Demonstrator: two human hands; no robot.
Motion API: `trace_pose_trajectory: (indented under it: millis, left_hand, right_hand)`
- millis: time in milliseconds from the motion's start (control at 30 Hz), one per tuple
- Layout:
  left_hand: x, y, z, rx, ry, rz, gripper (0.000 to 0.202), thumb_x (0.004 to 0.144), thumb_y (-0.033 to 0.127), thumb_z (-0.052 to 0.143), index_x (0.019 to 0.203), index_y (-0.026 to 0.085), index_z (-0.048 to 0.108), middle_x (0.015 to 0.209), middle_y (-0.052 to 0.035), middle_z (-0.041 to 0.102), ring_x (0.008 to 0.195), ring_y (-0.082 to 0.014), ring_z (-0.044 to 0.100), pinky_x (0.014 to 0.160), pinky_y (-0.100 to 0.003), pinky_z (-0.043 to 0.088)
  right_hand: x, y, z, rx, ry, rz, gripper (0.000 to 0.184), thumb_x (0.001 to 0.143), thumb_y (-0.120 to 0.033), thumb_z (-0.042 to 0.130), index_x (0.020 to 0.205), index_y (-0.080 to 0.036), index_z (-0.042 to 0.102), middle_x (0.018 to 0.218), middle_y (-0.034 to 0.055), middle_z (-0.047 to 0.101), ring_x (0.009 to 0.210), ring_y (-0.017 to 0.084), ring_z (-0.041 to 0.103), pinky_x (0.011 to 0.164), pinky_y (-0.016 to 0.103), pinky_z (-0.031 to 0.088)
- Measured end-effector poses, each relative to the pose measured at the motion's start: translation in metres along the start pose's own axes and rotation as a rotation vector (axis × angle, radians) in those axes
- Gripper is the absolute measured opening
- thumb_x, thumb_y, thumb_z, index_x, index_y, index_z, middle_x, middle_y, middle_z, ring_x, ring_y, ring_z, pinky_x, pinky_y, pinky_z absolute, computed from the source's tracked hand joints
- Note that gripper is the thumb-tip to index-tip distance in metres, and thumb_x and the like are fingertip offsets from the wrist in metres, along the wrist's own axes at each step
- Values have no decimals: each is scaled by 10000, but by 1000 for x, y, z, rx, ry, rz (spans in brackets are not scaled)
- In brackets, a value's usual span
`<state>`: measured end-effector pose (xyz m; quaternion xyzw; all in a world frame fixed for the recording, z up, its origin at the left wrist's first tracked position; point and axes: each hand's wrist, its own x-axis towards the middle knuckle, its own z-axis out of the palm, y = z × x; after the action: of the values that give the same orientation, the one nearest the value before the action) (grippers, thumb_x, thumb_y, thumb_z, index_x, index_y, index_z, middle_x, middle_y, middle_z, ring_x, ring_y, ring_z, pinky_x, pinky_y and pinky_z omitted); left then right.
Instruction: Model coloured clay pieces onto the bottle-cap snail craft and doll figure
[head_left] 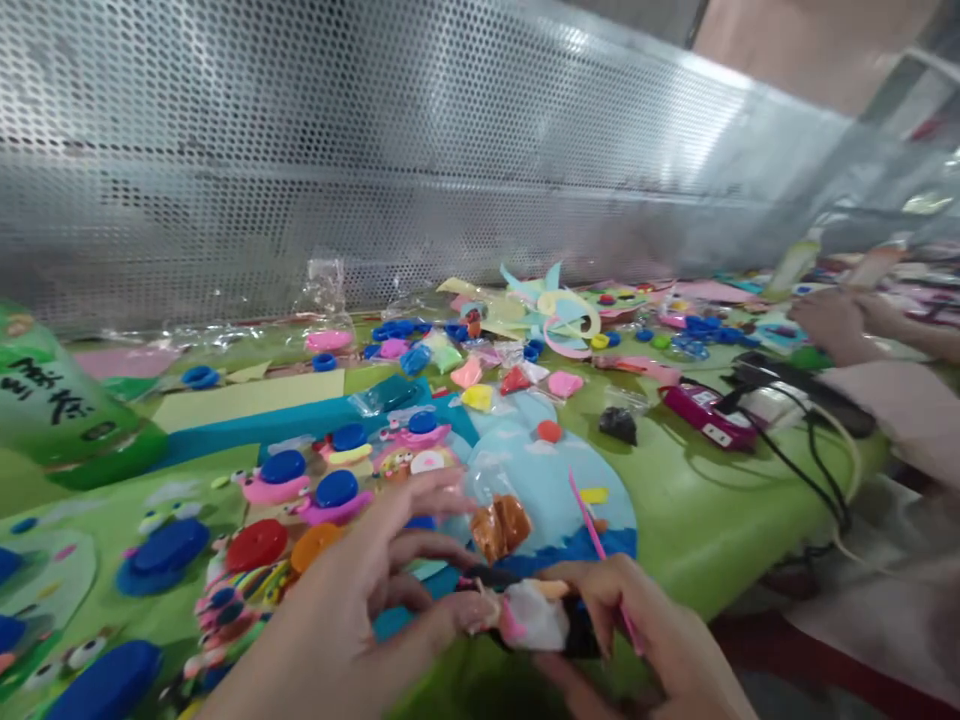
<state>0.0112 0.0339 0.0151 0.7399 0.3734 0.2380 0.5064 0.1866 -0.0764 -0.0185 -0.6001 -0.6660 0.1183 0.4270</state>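
My left hand (360,590) and my right hand (645,640) meet low in the middle over a small clay figure (529,615) of white, pink and black clay. The left thumb and a fingertip pinch its left side, the other fingers spread out. Fingers of the right hand close on the figure's right side, and a thin pink stick (596,540) runs through them, pointing up and left. A small bag of orange clay (501,525) lies just beyond on a light-blue card (555,470).
The green table (690,500) is strewn with blue bottle caps (336,488), clay bags and paper crafts. A green bottle (60,410) lies at the left. A perforated metal wall (375,150) backs the table. Another person's hands (840,320) work at the right, near a pink phone (709,415) with cables.
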Motion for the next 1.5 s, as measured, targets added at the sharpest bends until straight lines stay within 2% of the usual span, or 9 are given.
trace_pose_trajectory:
  millis: [167,400,567,767,900,1033,1200,1300,1500]
  left_hand:
    - [-3,-4,-17,387,237,141,476,769,553,485,1212,396,408,1113,63,617,1068,-170,561,753,-220,528]
    - [-6,-3,-31,536,233,143,277,758,546,467,820,336,637,869,99,707,826,-147,664,726,-207,510]
    - [-12,-6,-23,343,214,106,481,794,523,452,1252,404,363,926,95,699,888,-147,649,803,-223,499]
    - [-18,-6,-20,166,-23,32,476,781,461,537,1231,386,401,1030,66,671,1108,-161,535,900,-240,471]
    - [-21,7,-9,145,47,116,437,714,412,635,1126,398,489,849,83,705,866,-148,653,776,-220,537]
    - [-25,14,25,63,99,264,381,735,295,630,1076,401,495,685,126,643,634,-74,614,668,-152,514]
    - [-27,15,97,88,-223,310,502,787,157,522,1241,329,395,888,68,687,731,-91,635,742,-203,519]
    - [-22,12,147,240,-462,306,579,715,82,608,1243,251,442,965,-38,685,943,-239,623,847,-411,512]
    - [-11,-5,243,559,-747,172,449,766,304,649,1167,179,490,1125,-105,572,1068,-273,533,858,-479,491]
  right_hand:
    - [-1,41,-42,-567,300,-22,152,841,-237,464,736,-240,355,700,-3,602,551,134,585,497,207,463]
    - [0,104,-64,-866,296,-31,230,865,-173,340,1028,-153,501,829,132,637,777,283,613,644,397,492]
    - [-10,92,-53,-837,261,-29,350,885,-269,373,1203,-133,426,820,107,626,812,263,611,664,376,506]
    - [-20,76,-64,-794,345,-74,392,897,-291,378,1249,-119,390,926,131,612,877,268,592,760,421,474]
    - [-28,61,-71,-768,353,-108,289,892,-242,398,1167,-158,428,1076,141,576,983,263,556,802,399,453]
    - [-36,48,-74,-742,360,-113,116,886,-204,402,990,-192,452,1127,131,558,1010,255,543,792,381,449]
    - [-46,44,-86,-746,396,-103,125,891,-236,389,984,-194,460,957,110,600,985,262,554,763,378,457]
    - [-54,42,-99,-782,363,-117,220,903,-260,358,1076,-183,470,962,110,606,947,247,575,747,363,475]
    - [-58,34,-120,-819,236,-147,264,921,-246,297,1090,-186,491,1041,98,643,951,201,615,734,297,525]
